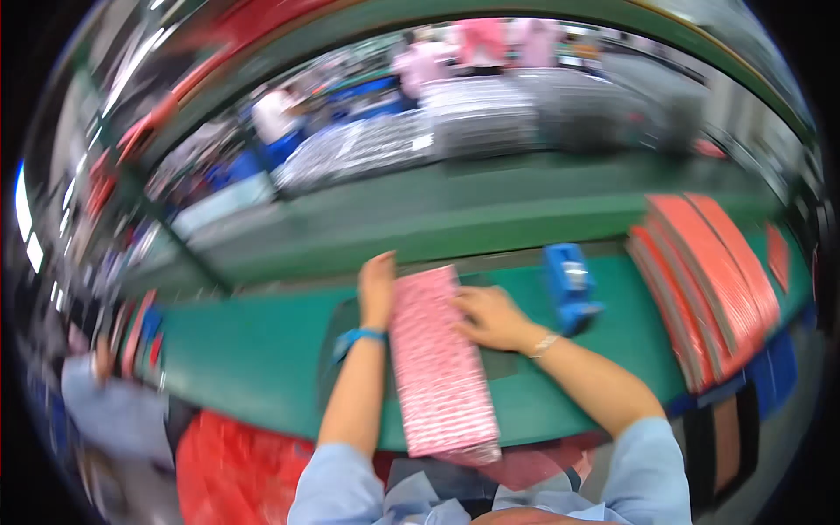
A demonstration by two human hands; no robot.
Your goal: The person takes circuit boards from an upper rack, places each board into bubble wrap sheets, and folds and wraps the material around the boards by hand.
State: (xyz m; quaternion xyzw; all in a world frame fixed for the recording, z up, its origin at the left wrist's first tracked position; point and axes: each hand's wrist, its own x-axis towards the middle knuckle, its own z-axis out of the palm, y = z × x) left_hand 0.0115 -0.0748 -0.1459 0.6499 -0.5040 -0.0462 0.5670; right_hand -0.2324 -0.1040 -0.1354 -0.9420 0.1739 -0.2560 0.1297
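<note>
A long pink bubble-wrap packet (442, 367) lies on the green table (236, 350), its near end reaching past the table's front edge. My left hand (377, 284) is at the packet's upper left edge, its fingers blurred and partly turned from view. On the other side, my right hand (492, 317) rests against the upper right edge, fingers bent and touching the wrap; whether they pinch it is not clear. A dark mat (350, 337) shows under the packet. To the right of my right hand stands a blue tape dispenser (570, 289).
Stacked red-wrapped bundles (713, 289) stand on the right part of the table. A green ledge (437, 214) runs behind it, with plastic-wrapped stacks (481, 118) beyond. A red bag (245, 464) hangs at the front left. A co-worker's sleeve (114, 407) shows at far left.
</note>
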